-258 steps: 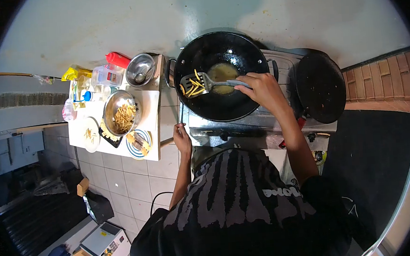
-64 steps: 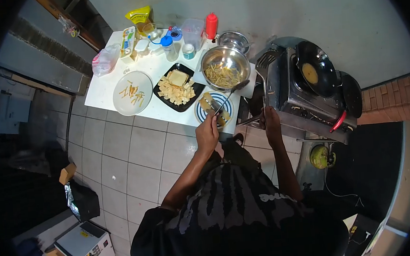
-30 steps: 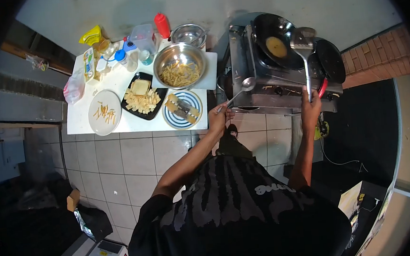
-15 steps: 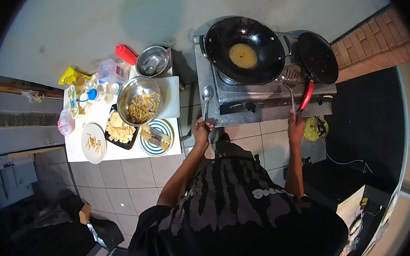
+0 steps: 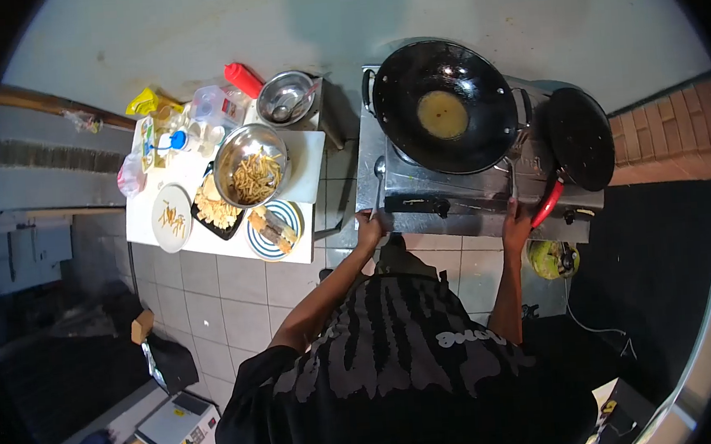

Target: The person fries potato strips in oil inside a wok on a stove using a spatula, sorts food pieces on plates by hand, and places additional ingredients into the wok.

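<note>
My left hand (image 5: 369, 228) is closed on the handle of a metal spoon (image 5: 380, 168) at the stove's front left edge; the spoon's bowl points away from me over the stove top. In my right hand (image 5: 516, 223) is the handle of a slotted turner (image 5: 513, 179). Its head lies by the right handle of the black wok (image 5: 398, 120), partly hard to make out. A pool of yellowish oil (image 5: 444, 115) sits in the bottom of the wok. Just right of my right hand is the red handle of a black frying pan (image 5: 581, 140).
Left of the metal stove (image 5: 454, 213), a white table (image 5: 146, 230) carries a steel bowl of fries (image 5: 255, 178), a black tray of pale food pieces (image 5: 216, 207), a striped plate (image 5: 293, 218), an oval plate (image 5: 167, 235) and bottles. Another steel bowl (image 5: 287, 95) stands behind. A brick ledge (image 5: 671, 138) borders the right.
The camera view has shifted, so the stove and table appear moved. The turner's head has moved closer to the wok's right handle. Both hands keep their utensils.
</note>
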Available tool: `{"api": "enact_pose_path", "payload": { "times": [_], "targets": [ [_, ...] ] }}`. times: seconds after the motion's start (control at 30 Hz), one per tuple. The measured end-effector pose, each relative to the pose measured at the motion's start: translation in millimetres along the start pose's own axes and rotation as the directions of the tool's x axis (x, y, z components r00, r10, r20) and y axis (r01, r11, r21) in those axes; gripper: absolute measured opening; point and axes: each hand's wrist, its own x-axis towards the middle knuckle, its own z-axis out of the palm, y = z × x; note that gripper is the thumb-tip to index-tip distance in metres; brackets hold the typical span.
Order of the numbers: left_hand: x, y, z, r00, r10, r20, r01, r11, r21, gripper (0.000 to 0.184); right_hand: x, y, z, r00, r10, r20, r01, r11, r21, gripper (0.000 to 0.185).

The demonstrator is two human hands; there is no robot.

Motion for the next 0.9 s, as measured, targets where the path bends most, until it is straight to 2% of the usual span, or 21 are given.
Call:
{"api": "enact_pose_path", "payload": {
  "times": [0.07, 0.13, 0.2, 0.27, 0.3, 0.33, 0.4, 0.43, 0.47, 0.5, 0.53, 0.57, 0.6, 0.63, 0.67, 0.73, 0.8, 0.83, 0.9],
  "targets": [
    [4, -8, 1, 0.991, 0.128, 0.037, -0.128, 0.992, 0.011, 0.031, 1, -15, -7, 0.994, 0.043, 0.104, -0.048, 0.998, 0.045, 0.049],
    [11, -14, -5, 0.997, 0.078, 0.02, -0.078, 0.997, 0.013, 0.036, 1, -15, -4, 0.996, -0.091, 0.017, 0.091, 0.995, -0.03, 0.05],
    [23, -28, -11, 0.995, 0.099, -0.01, -0.096, 0.987, 0.131, 0.037, -4, -21, -7, 0.992, -0.12, 0.05, 0.122, 0.992, -0.034, 0.051],
    [-9, 11, -6, 0.999, 0.052, -0.011, -0.05, 0.992, 0.119, 0.039, -14, -27, -9, 0.989, -0.143, -0.041, 0.132, 0.97, -0.205, 0.051],
    [-10, 15, -8, 1.0, 0.003, 0.017, -0.005, 0.991, 0.136, 0.04, -22, -38, -11, 0.948, -0.235, -0.214, 0.198, 0.963, -0.184, 0.044],
    [-13, 24, -10, 0.998, -0.047, 0.046, 0.039, 0.987, 0.155, 0.041, -32, -53, -17, 0.947, -0.237, -0.217, 0.2, 0.963, -0.182, 0.044],
    [-19, 42, -17, 0.993, -0.1, 0.069, 0.091, 0.99, 0.111, 0.042, -54, -85, -24, 0.871, -0.304, -0.386, 0.27, 0.953, -0.14, 0.034],
    [-21, 49, -25, 0.979, -0.121, 0.162, 0.104, 0.988, 0.113, 0.043, -60, -107, -17, 0.797, -0.438, -0.417, 0.427, 0.896, -0.126, 0.023],
    [-24, 56, -33, 0.957, -0.143, 0.253, 0.118, 0.987, 0.113, 0.044, -69, -130, -10, 0.766, -0.552, -0.33, 0.572, 0.819, -0.044, 0.015],
    [-32, 67, -42, 0.953, -0.148, 0.263, 0.102, 0.979, 0.179, 0.044, -86, -153, 9, 0.866, -0.438, -0.243, 0.486, 0.852, 0.196, 0.008],
    [-34, 73, -57, 0.953, -0.151, 0.264, 0.108, 0.979, 0.171, 0.044, -97, -191, 25, 0.8, -0.575, -0.171, 0.6, 0.765, 0.235, 0.008],
    [-35, 78, -75, 0.949, 0.08, 0.304, -0.22, 0.86, 0.461, 0.041, -108, -240, 31, 0.695, -0.715, -0.076, 0.699, 0.648, 0.302, 0.009],
    [-37, 85, -92, 0.87, 0.276, 0.408, -0.491, 0.56, 0.668, 0.04, -121, -281, 42, 0.697, -0.706, 0.125, 0.592, 0.665, 0.454, 0.01],
    [-50, 107, -107, 0.892, 0.21, 0.399, -0.447, 0.537, 0.716, 0.037, -132, -322, 60, 0.634, -0.723, 0.276, 0.46, 0.639, 0.616, 0.011],
    [-50, 110, -125, 0.891, 0.214, 0.4, -0.449, 0.543, 0.709, 0.037, -140, -340, 100, 0.529, -0.789, 0.312, 0.489, 0.584, 0.648, 0.017],
    [-46, 110, -159, 0.916, -0.019, 0.4, -0.309, 0.602, 0.736, 0.037, -149, -378, 163, 0.351, -0.799, 0.489, 0.543, 0.599, 0.588, 0.021],
    [-39, 94, -190, 0.905, -0.028, 0.425, -0.308, 0.646, 0.698, 0.037, -153, -396, 234, 0.291, -0.736, 0.611, 0.698, 0.601, 0.39, 0.026],
    [-37, 91, -203, 0.897, -0.026, 0.442, -0.319, 0.654, 0.686, 0.033, -154, -396, 263, 0.288, -0.733, 0.616, 0.705, 0.598, 0.381, 0.026],
    [-34, 95, -223, 0.876, -0.027, 0.481, -0.323, 0.709, 0.627, 0.029, -155, -398, 307, 0.286, -0.67, 0.684, 0.813, 0.548, 0.197, 0.025]
  ]
}}
